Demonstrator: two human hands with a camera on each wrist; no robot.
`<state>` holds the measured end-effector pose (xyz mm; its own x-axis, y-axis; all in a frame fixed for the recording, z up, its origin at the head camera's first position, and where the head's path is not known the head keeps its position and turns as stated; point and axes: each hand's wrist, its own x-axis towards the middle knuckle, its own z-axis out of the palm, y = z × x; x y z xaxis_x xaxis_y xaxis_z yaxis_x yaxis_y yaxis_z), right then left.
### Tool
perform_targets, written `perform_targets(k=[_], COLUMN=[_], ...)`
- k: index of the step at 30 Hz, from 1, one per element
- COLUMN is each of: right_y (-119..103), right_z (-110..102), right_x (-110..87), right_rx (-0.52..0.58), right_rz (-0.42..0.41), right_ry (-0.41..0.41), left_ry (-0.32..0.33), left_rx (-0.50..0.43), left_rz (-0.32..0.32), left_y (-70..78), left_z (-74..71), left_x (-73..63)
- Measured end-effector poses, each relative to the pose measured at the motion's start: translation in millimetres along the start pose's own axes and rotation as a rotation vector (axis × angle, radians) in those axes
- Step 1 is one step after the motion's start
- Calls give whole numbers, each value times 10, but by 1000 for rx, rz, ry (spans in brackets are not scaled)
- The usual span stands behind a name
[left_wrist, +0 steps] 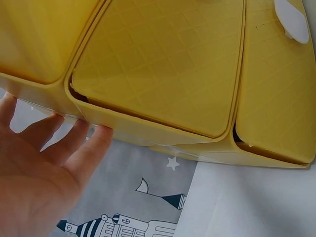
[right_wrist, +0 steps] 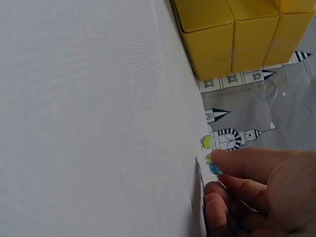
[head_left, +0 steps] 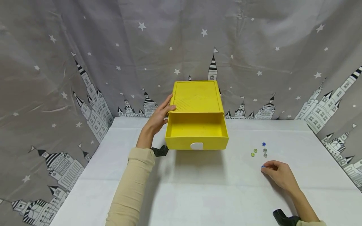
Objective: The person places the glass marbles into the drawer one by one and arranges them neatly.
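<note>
A yellow drawer unit stands at the back of the table, its top drawer pulled out with a bare inside and a white handle. My left hand rests against the unit's left side, fingers extended; the left wrist view shows the fingertips along the edge of the yellow casing. At the right, my right hand pinches a blue glass marble between thumb and fingers, low over the tabletop. Just beyond it lie another blue marble, two green marbles and two clear marbles.
A white cloth covers the table. Behind it hangs a grey curtain printed with stars and castles. A black wrist-worn device shows at the left wrist and another at the right wrist.
</note>
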<state>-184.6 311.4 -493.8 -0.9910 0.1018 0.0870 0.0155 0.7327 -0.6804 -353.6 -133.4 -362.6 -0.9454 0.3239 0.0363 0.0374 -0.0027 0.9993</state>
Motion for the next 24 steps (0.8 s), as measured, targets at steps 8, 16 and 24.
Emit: perform_targets(k=[8, 16, 24], right_y=[-8, -118, -271], right_z=[-37, -79, -75], right_x=[-26, -76, -88], right_rx=[26, 120, 147], right_rz=[1, -16, -80], right_ry=[9, 43, 80], left_ry=[-10, -2, 10], left_rx=[-16, -26, -13], left_rz=[11, 6, 7], left_y=[-12, -10, -18], left_z=[16, 22, 5], left_x=[4, 13, 4])
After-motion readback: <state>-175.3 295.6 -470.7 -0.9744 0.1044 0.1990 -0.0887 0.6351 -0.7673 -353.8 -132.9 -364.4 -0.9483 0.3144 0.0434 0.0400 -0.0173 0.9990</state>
